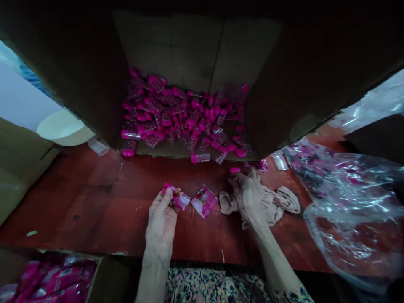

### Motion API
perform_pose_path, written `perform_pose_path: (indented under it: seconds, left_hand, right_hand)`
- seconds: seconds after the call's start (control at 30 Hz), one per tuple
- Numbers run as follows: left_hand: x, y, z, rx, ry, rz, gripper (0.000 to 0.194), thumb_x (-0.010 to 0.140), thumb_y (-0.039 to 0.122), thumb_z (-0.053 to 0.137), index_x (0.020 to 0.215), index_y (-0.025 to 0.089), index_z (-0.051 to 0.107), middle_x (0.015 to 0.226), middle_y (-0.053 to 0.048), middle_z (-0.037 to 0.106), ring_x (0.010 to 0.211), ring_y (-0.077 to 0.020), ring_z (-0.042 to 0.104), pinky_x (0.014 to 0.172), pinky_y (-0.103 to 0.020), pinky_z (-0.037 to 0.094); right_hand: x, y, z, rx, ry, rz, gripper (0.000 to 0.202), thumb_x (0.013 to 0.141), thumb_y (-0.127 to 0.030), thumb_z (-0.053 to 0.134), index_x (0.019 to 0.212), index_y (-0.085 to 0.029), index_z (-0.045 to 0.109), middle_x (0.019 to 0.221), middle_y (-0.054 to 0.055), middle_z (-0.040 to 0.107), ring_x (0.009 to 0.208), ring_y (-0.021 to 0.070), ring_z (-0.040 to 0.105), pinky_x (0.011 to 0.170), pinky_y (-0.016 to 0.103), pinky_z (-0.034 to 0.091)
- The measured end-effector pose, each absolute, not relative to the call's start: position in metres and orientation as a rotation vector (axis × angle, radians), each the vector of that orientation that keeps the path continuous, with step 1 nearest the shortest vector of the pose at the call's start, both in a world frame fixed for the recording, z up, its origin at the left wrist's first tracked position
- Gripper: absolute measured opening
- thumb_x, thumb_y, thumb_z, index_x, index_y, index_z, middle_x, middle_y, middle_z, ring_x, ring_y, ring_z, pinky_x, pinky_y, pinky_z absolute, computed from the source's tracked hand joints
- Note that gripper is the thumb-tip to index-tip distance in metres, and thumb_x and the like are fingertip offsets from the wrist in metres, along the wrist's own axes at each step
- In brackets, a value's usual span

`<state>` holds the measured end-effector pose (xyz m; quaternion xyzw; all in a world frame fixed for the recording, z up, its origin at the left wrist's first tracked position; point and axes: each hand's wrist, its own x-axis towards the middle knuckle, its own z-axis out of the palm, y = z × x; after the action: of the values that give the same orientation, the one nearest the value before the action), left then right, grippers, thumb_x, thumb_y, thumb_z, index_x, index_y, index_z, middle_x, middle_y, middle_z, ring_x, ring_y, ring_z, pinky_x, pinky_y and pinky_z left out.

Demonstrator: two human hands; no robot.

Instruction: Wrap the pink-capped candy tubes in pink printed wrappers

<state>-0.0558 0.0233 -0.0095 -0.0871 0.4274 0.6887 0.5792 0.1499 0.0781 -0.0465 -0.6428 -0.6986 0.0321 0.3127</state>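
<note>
My left hand [162,214] is closed, thumb on top, on a small clear tube with a pink printed label [179,199]. A flat pink printed label [204,201] lies on the red table just right of it. My right hand [249,191] rests over a crumpled beige cloth [273,202]; its bent fingers are blurred, and I cannot tell whether they grip anything. A small pink cap [234,170] shows just beyond those fingertips.
A cardboard box [195,46] lies on its side, open toward me, with many pink-capped tubes [176,109] inside. Clear plastic bags [353,214] cover the right side. A white bowl [63,128] stands left. Below left, a carton [94,277] holds pink packets [59,277].
</note>
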Motion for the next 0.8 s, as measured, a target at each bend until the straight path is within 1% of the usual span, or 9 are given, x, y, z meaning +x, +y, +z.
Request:
perform_pose_path:
  seconds: [0.1, 0.17, 0.3, 0.4, 0.47, 0.57, 0.67, 0.8]
  left_hand:
    - [-0.055, 0.024, -0.006, -0.253, 1.006, 1.611, 0.015, 0.077, 0.003, 0.056, 0.069, 0.013, 0.065, 0.064, -0.003, 0.068, 0.058, -0.0107, 0.064, 0.059, -0.021, 0.053]
    - [-0.054, 0.025, -0.004, -0.283, 1.016, 1.605, 0.019, 0.08, 0.002, 0.052, 0.068, 0.012, 0.064, 0.063, -0.004, 0.068, 0.058, -0.0107, 0.064, 0.059, -0.022, 0.054]
    - [-0.055, 0.026, -0.003, -0.305, 1.009, 1.605, 0.021, 0.081, 0.003, 0.05, 0.069, 0.012, 0.064, 0.065, -0.004, 0.068, 0.058, -0.0107, 0.063, 0.059, -0.022, 0.054]
    - [-0.057, 0.026, -0.004, -0.311, 1.011, 1.611, 0.02, 0.082, 0.004, 0.051, 0.069, 0.012, 0.064, 0.065, -0.004, 0.067, 0.058, -0.0113, 0.063, 0.059, -0.024, 0.054]
    - [-0.057, 0.027, -0.004, -0.318, 1.009, 1.619, 0.019, 0.081, 0.005, 0.051, 0.069, 0.012, 0.065, 0.066, -0.004, 0.067, 0.059, -0.0115, 0.063, 0.06, -0.024, 0.054]
    - [-0.055, 0.029, -0.003, -0.325, 1.002, 1.632, 0.018, 0.082, 0.005, 0.052, 0.072, 0.012, 0.065, 0.067, -0.003, 0.067, 0.06, -0.0111, 0.062, 0.061, -0.024, 0.053]
    - [-0.052, 0.031, -0.002, -0.333, 0.996, 1.638, 0.018, 0.083, 0.005, 0.05, 0.073, 0.012, 0.064, 0.067, -0.002, 0.067, 0.06, -0.0098, 0.062, 0.062, -0.022, 0.052]
    - [-0.047, 0.031, -0.003, -0.29, 0.987, 1.65, 0.014, 0.082, 0.007, 0.053, 0.074, 0.011, 0.064, 0.069, -0.004, 0.067, 0.063, -0.0104, 0.062, 0.064, -0.022, 0.05]
  right_hand:
    - [0.148, 0.078, -0.046, -1.752, -1.78, 0.057, 0.019, 0.083, -0.023, 0.042, 0.095, -0.015, 0.054, 0.091, 0.01, 0.045, 0.081, 0.0244, 0.045, 0.069, 0.038, 0.041]
    - [0.149, 0.08, -0.048, -1.779, -1.754, 0.047, 0.018, 0.082, -0.024, 0.043, 0.095, -0.014, 0.051, 0.091, 0.011, 0.045, 0.08, 0.0253, 0.045, 0.068, 0.04, 0.04]
    - [0.151, 0.081, -0.049, -1.77, -1.781, 0.078, 0.021, 0.082, -0.024, 0.042, 0.097, -0.013, 0.052, 0.088, 0.014, 0.051, 0.083, 0.0293, 0.047, 0.073, 0.045, 0.04]
    - [0.148, 0.077, -0.038, -1.732, -1.793, 0.149, 0.025, 0.083, -0.023, 0.042, 0.103, -0.014, 0.053, 0.088, 0.012, 0.056, 0.08, 0.0264, 0.052, 0.07, 0.04, 0.043]
    - [0.14, 0.068, -0.025, -1.665, -1.782, 0.222, 0.025, 0.083, -0.026, 0.046, 0.105, -0.017, 0.055, 0.089, 0.01, 0.059, 0.078, 0.0236, 0.055, 0.068, 0.038, 0.046]
    - [0.121, 0.046, -0.004, -1.517, -1.757, 0.308, 0.026, 0.081, -0.028, 0.055, 0.105, -0.018, 0.056, 0.092, 0.008, 0.061, 0.082, 0.0218, 0.058, 0.073, 0.038, 0.049]
    - [0.099, 0.023, 0.007, -1.377, -1.776, 0.369, 0.026, 0.079, -0.023, 0.06, 0.105, -0.017, 0.057, 0.096, 0.008, 0.061, 0.086, 0.0202, 0.059, 0.075, 0.037, 0.052]
    - [0.078, 0.006, 0.004, -1.304, -1.78, 0.286, 0.032, 0.078, -0.013, 0.06, 0.11, -0.015, 0.056, 0.099, 0.01, 0.06, 0.091, 0.0202, 0.058, 0.08, 0.037, 0.052]
